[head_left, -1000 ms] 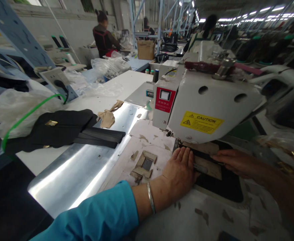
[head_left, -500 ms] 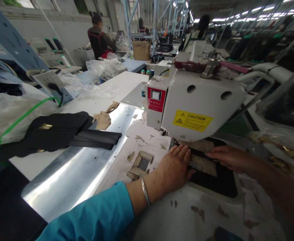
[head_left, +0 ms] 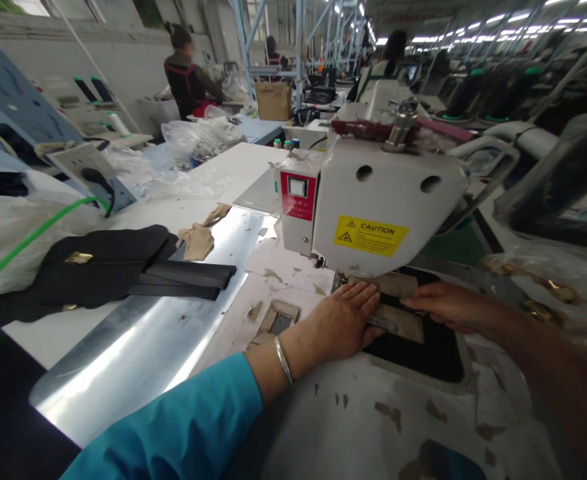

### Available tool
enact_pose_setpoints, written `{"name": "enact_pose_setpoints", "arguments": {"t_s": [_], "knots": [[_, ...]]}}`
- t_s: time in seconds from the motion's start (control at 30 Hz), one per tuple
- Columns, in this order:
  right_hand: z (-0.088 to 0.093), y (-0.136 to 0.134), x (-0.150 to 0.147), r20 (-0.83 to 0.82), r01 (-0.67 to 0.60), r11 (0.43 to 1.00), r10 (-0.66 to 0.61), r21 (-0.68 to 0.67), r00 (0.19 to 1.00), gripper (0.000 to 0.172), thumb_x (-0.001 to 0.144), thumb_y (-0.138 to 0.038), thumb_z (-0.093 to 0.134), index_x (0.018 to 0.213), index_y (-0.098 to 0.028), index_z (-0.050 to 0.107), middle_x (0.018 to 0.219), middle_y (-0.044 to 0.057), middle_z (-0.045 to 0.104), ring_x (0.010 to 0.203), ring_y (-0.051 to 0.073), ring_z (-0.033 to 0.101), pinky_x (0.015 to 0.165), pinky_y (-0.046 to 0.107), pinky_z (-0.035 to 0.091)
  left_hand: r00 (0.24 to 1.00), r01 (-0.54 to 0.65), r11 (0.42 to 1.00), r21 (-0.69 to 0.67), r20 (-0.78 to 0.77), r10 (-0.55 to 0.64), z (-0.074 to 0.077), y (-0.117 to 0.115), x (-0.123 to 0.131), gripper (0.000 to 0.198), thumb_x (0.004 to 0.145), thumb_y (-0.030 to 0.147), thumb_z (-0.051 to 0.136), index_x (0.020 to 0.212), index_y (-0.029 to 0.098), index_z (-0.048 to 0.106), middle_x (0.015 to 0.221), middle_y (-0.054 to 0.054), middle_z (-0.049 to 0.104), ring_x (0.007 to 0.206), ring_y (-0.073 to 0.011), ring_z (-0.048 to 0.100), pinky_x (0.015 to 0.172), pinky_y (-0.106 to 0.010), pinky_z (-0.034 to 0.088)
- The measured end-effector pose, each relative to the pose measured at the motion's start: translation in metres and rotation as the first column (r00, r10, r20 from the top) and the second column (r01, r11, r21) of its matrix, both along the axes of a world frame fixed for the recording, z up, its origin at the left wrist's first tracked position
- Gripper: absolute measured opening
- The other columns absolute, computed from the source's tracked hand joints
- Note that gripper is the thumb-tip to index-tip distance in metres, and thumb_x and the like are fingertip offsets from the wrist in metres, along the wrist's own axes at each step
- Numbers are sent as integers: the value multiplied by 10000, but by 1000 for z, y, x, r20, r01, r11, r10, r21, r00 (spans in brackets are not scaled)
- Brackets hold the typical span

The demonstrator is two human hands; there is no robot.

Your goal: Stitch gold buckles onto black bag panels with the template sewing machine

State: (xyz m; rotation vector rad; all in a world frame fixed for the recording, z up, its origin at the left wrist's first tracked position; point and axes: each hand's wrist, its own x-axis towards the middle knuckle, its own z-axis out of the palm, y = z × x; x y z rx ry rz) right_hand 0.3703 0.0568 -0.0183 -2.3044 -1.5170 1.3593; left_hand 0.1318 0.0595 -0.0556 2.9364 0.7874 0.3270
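The fingers [head_left: 359,293] of the left hand [head_left: 336,323] lie flat and stretched out, side by side with the thumb spread away, pressing down rather than grasping. Under and beside them is a black panel [head_left: 443,360] with two tan patches [head_left: 409,323] on it, and a short metal bar [head_left: 384,325] lies next to the thumb. The right hand [head_left: 448,307] has its fingers drawn together at the tips over the right part of the panel — whether they pinch anything I cannot tell.

The panel sits just below the pale machine head [head_left: 393,177], which carries a yellow caution label [head_left: 371,235] and, at its left, a red switch plate [head_left: 298,197]. A bangle [head_left: 283,360] circles the left wrist, above a teal sleeve [head_left: 188,420].

Left of that wrist, on white sheeting [head_left: 268,275], is a small tan-edged window [head_left: 281,323]. Beyond it a shiny metal plate [head_left: 173,340] bears the ends of some black strips [head_left: 188,277]; a tan scrap [head_left: 198,241] lies near them, and black pieces [head_left: 108,267] with a gold clasp [head_left: 79,257] spread over the white bench [head_left: 243,167] — clear plastic [head_left: 201,140] heaped farther back, near a cardboard box [head_left: 273,101].
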Motion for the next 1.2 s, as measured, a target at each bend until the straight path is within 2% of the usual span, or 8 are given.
{"name": "enact_pose_setpoints", "arguments": {"t_s": [0.13, 0.33, 0.5, 0.7, 0.87, 0.97, 1.1, 1.2], "knots": [[1, -1, 3, -56, 40, 999, -41, -28, 998, 578, 672, -736, 701, 831, -196, 566, 517, -90, 326, 412, 54, 250, 408, 202, 94, 996, 64, 997, -36, -64, -66, 4, 7, 1, 595, 1040, 434, 397, 1484, 39, 382, 1565, -154, 357, 1476, -224, 297, 1226, -364, 201], [9, -13, 0, -83, 173, 985, -171, 11, 982, 467, 785, -620, 685, 923, -215, 497, 481, -106, 349, 373, 43, 225, 385, 184, 108, 988, 133, 991, -28, -81, -134, 12, 11, 3, 584, 1044, 420, 400, 1491, 46, 373, 1573, -146, 341, 1482, -204, 282, 1234, -345, 181], [15, -24, -1, -52, 264, 964, -262, 21, 964, 229, 947, -394, 550, 869, -221, 423, 463, -98, 402, 337, 41, 240, 357, 172, 134, 967, 214, 975, -53, -130, -219, 18, 15, 19, 566, 1049, 388, 401, 1499, 46, 360, 1579, -130, 336, 1487, -203, 263, 1236, -329, 170], [12, -28, 6, -87, 200, 979, -197, 26, 977, 253, 949, -306, 507, 730, -212, 419, 429, -73, 436, 307, 50, 278, 331, 182, 198, 952, 273, 960, -63, -124, -279, 14, 19, 35, 582, 1045, 405, 411, 1506, 55, 349, 1582, -131, 326, 1488, -200, 260, 1237, -336, 176], [10, -25, 11, -83, 144, 988, -140, 46, 987, 267, 921, -282, 514, 674, -193, 467, 452, -43, 498, 309, 42, 297, 329, 176, 201, 954, 268, 959, -90, -116, -278, 12, 18, 42, 597, 1040, 420, 414, 1505, 51, 350, 1581, -130, 330, 1488, -199, 263, 1234, -343, 192], [9, -24, 13, -81, 150, 988, -148, 27, 986, 245, 906, -251, 508, 671, -192, 472, 451, -41, 498, 310, 44, 294, 333, 175, 202, 959, 253, 965, -74, -115, -260, 10, 12, 53, 621, 1036, 456, 411, 1504, 53, 354, 1586, -111, 325, 1489, -206, 261, 1236, -347, 187], [5, -25, 13, -66, 176, 984, -174, 20, 982, 268, 940, -195, 425, 674, -189, 465, 457, -39, 487, 303, 43, 293, 338, 182, 203, 972, 199, 979, -42, -123, -202, 7, 3, 64, 642, 1041, 480, 381, 1517, 54, 327, 1597, -87, 309, 1494, -199, 248, 1237, -335, 175], [5, -25, 11, -51, 171, 985, -169, 24, 984, 313, 968, -198, 386, 662, -187, 455, 453, -35, 477, 301, 40, 286, 343, 189, 202, 982, 149, 987, -52, -110, -154, 8, -2, 61, 642, 1040, 495, 371, 1517, 67, 333, 1592, -79, 327, 1488, -196, 264, 1227, -332, 201]]}}
